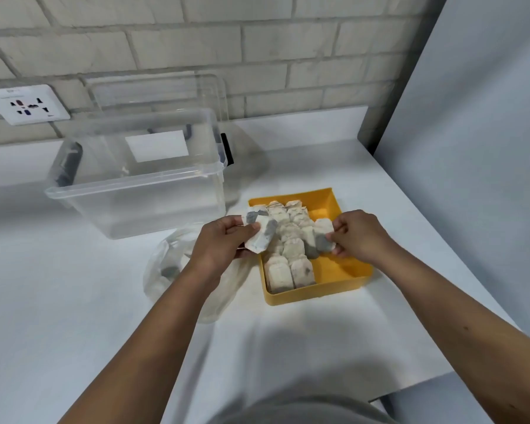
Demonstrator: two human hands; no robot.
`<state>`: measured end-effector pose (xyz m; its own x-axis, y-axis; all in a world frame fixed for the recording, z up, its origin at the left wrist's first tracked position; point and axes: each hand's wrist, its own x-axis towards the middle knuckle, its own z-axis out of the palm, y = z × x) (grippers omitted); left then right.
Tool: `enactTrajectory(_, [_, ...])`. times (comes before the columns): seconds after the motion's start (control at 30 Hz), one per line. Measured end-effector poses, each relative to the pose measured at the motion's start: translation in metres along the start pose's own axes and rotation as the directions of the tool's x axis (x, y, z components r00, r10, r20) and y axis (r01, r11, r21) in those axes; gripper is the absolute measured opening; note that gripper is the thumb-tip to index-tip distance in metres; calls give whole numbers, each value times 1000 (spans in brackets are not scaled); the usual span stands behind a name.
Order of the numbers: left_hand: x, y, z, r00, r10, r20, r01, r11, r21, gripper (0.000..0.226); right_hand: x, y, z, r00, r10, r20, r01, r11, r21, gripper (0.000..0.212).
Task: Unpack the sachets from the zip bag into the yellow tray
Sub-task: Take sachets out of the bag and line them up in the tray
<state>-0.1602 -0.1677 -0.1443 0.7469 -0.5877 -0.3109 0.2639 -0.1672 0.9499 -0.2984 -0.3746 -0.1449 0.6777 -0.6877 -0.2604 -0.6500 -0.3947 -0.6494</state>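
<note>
Centre right of frame: rectangular yellow plastic tray [344, 272] on white tabletop [74, 301], left half packed with rows of white paper sachets [288, 255]. Left hand [224, 243] at tray's left edge, fingers curled round a small stack of sachets [259, 234]. Right hand [357, 235] over tray's middle, thumb and fingers pinching a single sachet [322, 237]. Crumpled clear zip bag [166, 270] on tabletop just left of tray, partly under left forearm, something dark inside. Upper left: open transparent plastic storage box [135, 185], white wall socket [28, 104] behind.
</note>
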Motion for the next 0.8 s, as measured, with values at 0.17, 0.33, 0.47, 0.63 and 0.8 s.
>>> enactTrajectory(0.17, [1, 0, 6, 1000, -16, 0, 16, 1000, 12, 6, 2, 0, 16, 994, 32, 101, -5, 967, -255, 10])
enactTrajectory(0.33, [2, 0, 7, 1000, -21, -10, 21, 1000, -1, 9, 6, -6, 23, 987, 22, 159, 29, 950, -310, 9])
enactTrajectory(0.47, [0, 0, 6, 1000, -26, -5, 26, 1000, -7, 16, 9, -7, 28, 981, 66, 182, -27, 977, -210, 18])
enactTrajectory(0.63, [-4, 1, 7, 999, -29, 17, 30, 999, -39, 25, 12, -8, 31, 993, 44, 112, 0, 930, -367, 18])
enactTrajectory(0.8, [-5, 1, 10, 999, -37, 32, 39, 998, -54, 25, -5, -24, 14, 964, -246, -104, 208, 936, -285, 28])
